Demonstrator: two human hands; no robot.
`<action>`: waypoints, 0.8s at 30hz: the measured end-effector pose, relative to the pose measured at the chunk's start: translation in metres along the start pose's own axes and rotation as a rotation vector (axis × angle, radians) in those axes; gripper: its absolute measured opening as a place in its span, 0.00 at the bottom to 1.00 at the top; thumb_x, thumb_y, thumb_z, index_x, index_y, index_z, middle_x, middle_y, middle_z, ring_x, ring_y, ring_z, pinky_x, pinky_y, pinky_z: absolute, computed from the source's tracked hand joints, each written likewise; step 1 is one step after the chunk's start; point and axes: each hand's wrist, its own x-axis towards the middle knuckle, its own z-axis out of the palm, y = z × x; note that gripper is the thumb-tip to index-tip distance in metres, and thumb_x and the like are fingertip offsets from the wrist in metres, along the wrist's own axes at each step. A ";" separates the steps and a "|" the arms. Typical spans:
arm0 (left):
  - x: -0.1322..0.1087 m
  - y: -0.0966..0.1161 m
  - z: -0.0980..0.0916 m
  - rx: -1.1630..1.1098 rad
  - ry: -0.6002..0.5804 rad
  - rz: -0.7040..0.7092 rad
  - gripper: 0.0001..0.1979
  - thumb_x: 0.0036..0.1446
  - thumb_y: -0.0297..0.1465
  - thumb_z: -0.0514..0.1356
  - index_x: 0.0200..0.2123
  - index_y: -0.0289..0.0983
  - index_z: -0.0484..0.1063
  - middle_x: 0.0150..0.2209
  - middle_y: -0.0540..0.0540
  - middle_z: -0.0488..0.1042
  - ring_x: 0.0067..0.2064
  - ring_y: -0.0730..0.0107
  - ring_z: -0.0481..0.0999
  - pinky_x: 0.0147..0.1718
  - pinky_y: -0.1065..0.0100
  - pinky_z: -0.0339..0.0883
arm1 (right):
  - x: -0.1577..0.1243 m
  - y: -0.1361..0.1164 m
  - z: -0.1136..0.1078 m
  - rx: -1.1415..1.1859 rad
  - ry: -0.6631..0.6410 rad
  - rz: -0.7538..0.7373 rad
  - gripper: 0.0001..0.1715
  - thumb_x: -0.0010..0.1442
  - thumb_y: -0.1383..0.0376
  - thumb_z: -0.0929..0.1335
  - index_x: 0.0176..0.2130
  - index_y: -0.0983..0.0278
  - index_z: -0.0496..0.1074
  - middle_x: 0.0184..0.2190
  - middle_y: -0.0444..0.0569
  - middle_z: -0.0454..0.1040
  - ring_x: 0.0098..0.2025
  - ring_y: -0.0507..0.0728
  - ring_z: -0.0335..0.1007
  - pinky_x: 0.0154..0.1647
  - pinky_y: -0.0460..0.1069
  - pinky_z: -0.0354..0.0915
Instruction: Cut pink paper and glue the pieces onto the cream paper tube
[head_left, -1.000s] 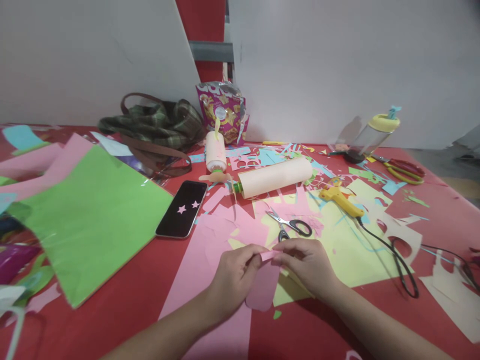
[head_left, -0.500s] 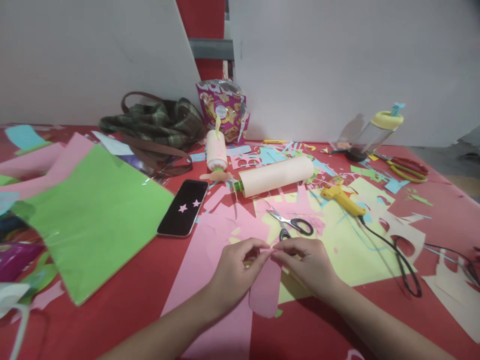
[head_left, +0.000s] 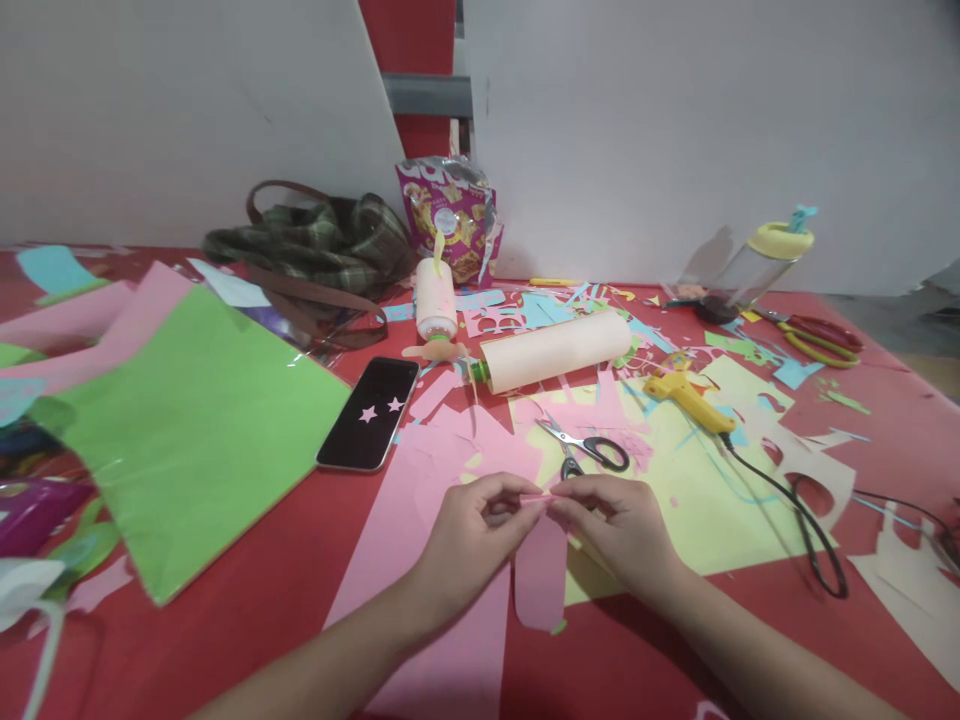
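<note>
Both hands pinch the top edge of a pink paper strip [head_left: 540, 575] with a rounded lower end, which hangs toward me. My left hand [head_left: 480, 530] grips the edge between thumb and forefinger, and my right hand [head_left: 619, 525] does the same close beside it. The pinched edge looks folded over. Just beyond my fingers lie scissors [head_left: 581, 445] with black handles, spread apart. Beneath my left hand is a large pink paper sheet [head_left: 420, 600]; a pale yellow sheet [head_left: 720, 510] extends to the right.
A phone [head_left: 369, 415] with two pink stars on it lies left of centre, beside green sheets [head_left: 195, 430]. Paper-wrapped rolls [head_left: 559, 350] stand and lie behind. A yellow glue gun [head_left: 690, 398] trails a black cord at right. A snack bag [head_left: 450, 215] and plaid bag [head_left: 322, 240] sit at the back.
The hanging pink strip has swung slightly to the right and hangs straighter. Both hands keep their pinch at nearly the same place. The view has shifted slightly.
</note>
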 end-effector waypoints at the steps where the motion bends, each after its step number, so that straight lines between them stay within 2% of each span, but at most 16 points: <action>1: 0.000 0.000 0.000 -0.001 0.002 -0.016 0.08 0.48 0.33 0.58 0.31 0.36 0.71 0.29 0.48 0.75 0.30 0.73 0.73 0.29 0.75 0.65 | 0.000 0.000 0.000 -0.028 0.002 -0.017 0.05 0.48 0.65 0.67 0.26 0.62 0.75 0.21 0.45 0.75 0.22 0.51 0.69 0.23 0.44 0.64; 6: 0.001 0.001 0.000 0.032 0.019 -0.028 0.07 0.48 0.34 0.58 0.27 0.35 0.73 0.27 0.48 0.75 0.29 0.73 0.73 0.29 0.75 0.65 | -0.001 -0.001 0.000 -0.089 0.004 -0.058 0.06 0.48 0.64 0.67 0.25 0.62 0.75 0.20 0.45 0.75 0.22 0.51 0.69 0.23 0.44 0.64; 16: -0.002 0.002 0.000 0.110 0.049 0.051 0.05 0.49 0.29 0.58 0.26 0.36 0.74 0.26 0.50 0.76 0.28 0.76 0.72 0.28 0.78 0.64 | -0.001 -0.004 0.001 0.002 -0.003 0.033 0.05 0.46 0.65 0.68 0.24 0.65 0.73 0.18 0.45 0.73 0.20 0.50 0.67 0.20 0.42 0.63; 24: -0.004 -0.001 0.000 0.170 0.048 0.095 0.07 0.51 0.28 0.56 0.27 0.36 0.74 0.27 0.51 0.76 0.29 0.76 0.73 0.29 0.78 0.64 | -0.001 -0.009 0.000 -0.043 -0.058 0.016 0.07 0.48 0.69 0.66 0.20 0.65 0.71 0.14 0.42 0.70 0.19 0.48 0.65 0.21 0.41 0.61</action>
